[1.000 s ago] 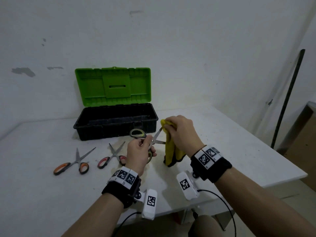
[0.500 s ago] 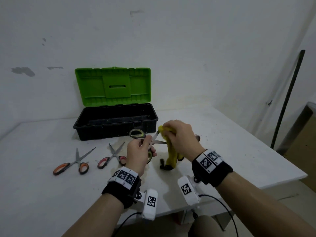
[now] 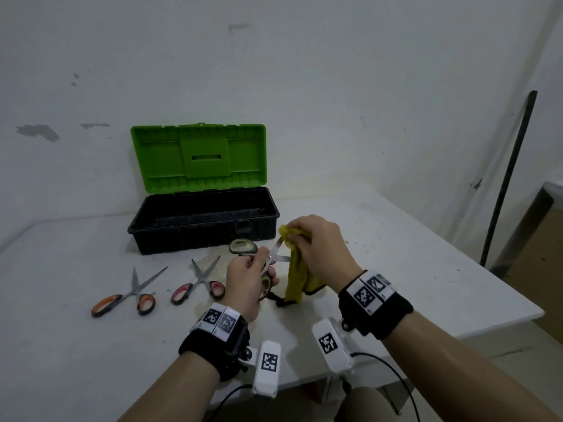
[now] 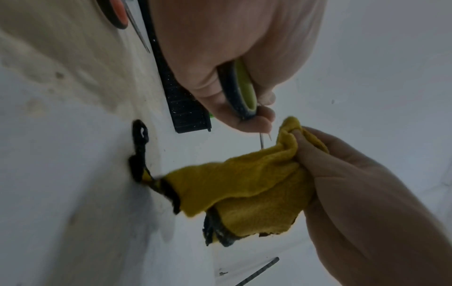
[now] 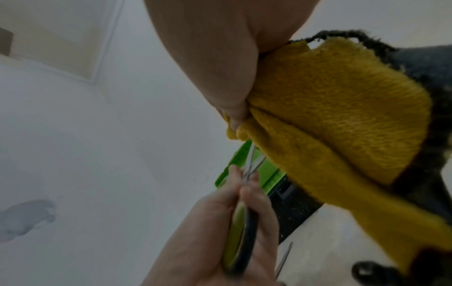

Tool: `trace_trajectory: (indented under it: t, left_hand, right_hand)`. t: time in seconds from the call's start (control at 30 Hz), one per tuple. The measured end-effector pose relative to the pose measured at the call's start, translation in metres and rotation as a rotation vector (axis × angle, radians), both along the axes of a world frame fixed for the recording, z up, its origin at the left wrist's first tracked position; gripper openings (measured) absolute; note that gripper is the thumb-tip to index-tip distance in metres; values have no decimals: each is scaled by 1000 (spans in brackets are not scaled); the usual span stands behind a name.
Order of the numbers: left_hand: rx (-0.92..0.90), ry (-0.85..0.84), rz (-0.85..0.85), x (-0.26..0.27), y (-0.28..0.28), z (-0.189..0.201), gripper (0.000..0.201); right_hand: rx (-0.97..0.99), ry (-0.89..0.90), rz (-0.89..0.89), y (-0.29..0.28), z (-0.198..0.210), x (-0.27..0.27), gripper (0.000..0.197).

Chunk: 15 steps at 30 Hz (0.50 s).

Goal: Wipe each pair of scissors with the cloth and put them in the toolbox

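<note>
My left hand (image 3: pixel 248 277) grips the green-and-grey scissors (image 3: pixel 243 247) by the handles (image 4: pixel 240 92), blades spread apart above the table. My right hand (image 3: pixel 316 242) holds the yellow cloth (image 3: pixel 297 278) bunched round the upper blade near its tip (image 5: pixel 250 160). The cloth's black-edged lower end (image 4: pixel 215 230) hangs down to the tabletop. Behind the hands the black toolbox (image 3: pixel 204 236) stands with its green lid (image 3: pixel 199 156) raised. Orange-handled scissors (image 3: pixel 122 300) and red-handled scissors (image 3: pixel 198 287) lie on the table to the left, blades parted.
The white table (image 3: pixel 396 257) ends at an edge on the right, near a dark pole (image 3: pixel 508 175) leaning on the wall. A wall runs just behind the toolbox. Wrist cameras with cables hang under both forearms.
My right hand has slid the cloth up along the blade, from near the pivot toward the tip, lifting its hanging end. The left hand has held the scissors still.
</note>
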State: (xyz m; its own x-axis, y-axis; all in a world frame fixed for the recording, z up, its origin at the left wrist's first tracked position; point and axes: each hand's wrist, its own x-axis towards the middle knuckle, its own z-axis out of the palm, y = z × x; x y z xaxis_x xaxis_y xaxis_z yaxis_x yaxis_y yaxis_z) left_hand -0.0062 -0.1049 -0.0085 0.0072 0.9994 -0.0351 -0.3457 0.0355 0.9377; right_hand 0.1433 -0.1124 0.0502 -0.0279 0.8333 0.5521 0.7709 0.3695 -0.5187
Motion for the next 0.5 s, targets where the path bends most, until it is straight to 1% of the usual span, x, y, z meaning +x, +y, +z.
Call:
trace_trajectory:
  t: [0.07, 0.1, 0.23, 0.3, 0.37, 0.43, 0.5]
  left_hand:
    - [6, -8, -18, 1, 1, 2, 31]
    - [10, -6, -28, 1, 0, 3, 31]
    - [13, 26, -30, 1, -3, 0, 30]
    - [12, 42, -14, 0, -3, -3, 31]
    - [12, 43, 12, -1, -1, -4, 32]
    - [14, 37, 28, -1, 2, -2, 32]
    - [25, 42, 16, -1, 4, -1, 31]
  right_hand:
    - [-35, -62, 82, -5, -6, -9, 13]
    - [-44, -67, 84, -4, -7, -10, 13]
    - [-49, -21, -88, 13, -1, 6, 11]
    - [-34, 28, -125, 16, 2, 12, 10]
    - [-29, 14, -65, 10, 2, 7, 10]
    - [-66, -54, 41, 2, -2, -2, 11]
    - [-94, -108, 85, -2, -10, -9, 10]
